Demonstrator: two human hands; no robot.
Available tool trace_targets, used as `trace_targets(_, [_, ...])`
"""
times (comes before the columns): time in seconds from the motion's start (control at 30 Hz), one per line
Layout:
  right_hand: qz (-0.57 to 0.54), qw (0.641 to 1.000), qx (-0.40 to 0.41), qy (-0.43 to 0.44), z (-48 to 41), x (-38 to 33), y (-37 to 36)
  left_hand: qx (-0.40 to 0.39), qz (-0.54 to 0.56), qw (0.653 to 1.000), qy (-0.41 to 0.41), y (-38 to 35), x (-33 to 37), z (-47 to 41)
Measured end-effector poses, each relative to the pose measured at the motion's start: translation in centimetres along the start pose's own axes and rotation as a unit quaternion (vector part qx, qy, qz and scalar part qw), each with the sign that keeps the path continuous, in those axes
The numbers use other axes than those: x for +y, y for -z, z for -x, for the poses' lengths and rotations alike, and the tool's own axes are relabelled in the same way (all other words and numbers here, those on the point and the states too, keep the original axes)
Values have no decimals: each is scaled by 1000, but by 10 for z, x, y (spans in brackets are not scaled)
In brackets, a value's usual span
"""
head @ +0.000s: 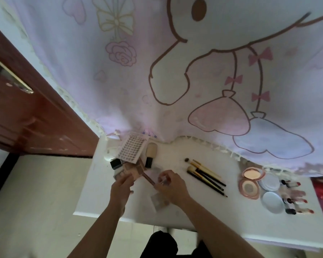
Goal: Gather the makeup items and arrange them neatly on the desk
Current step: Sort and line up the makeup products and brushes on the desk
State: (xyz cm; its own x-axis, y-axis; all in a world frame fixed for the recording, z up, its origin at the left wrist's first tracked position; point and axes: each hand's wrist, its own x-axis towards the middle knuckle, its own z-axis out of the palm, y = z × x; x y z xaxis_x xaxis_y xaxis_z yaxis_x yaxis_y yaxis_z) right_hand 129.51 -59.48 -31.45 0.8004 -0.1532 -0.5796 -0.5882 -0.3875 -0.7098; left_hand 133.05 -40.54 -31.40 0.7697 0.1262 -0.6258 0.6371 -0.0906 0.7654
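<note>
From my end the desk [209, 211] is half done. The right side is sorted and the left-back corner is not. The curtain [119, 90] hangs to the desk's back edge, touching or nearly touching the heap [132, 157] there (a lash card leaning on a palette, a fat brush, a black-capped bottle). That heap is my main worry. The card sits tilted on the rest, so pulling anything from underneath could tip it or push pieces into the curtain folds, where I'd lose sight of them.

The long brushes [206, 176] lie side by side near the middle, with the compacts [250, 183] and lipsticks [296, 200] beyond. They are well apart from the hands and safe unless a forearm sweeps right.

The left hand [120, 186] reaches into the near edge of the heap. Blur hides its fingers, so I cannot tell whether it grips anything. The right hand [172, 187] has curled fingers pinching a small clear item [163, 180] just above the desk. A slim stick [148, 178] lies slanted between the hands — a nudge from either could roll it. A clear case [158, 202] sits under the right wrist, near the front edge, where a dragged wrist could slide it off.
</note>
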Motion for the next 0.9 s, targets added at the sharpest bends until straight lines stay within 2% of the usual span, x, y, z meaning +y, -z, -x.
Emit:
trace_targets(0.07, [-136, 990, -23, -29, 9, -3, 31, -63, 9, 998, -6, -18, 11, 7])
trace_targets(0.13, [-213, 976, -36, -23, 19, -5, 59, -123, 27, 992, 4, -40, 23, 15])
trace_targets(0.33, [-266, 964, -15, 25, 46, 8, 115, -303, 23, 953, 7, -104, 60, 36])
trace_targets(0.57, [-301, 952, 17, 52, 66, 30, 151, -353, 8, 935, -17, -151, 71, 48])
trace_targets(0.9, [-241, 963, 63, 103, 74, 46, 153, -377, 8, 925, -48, -179, 74, 63])
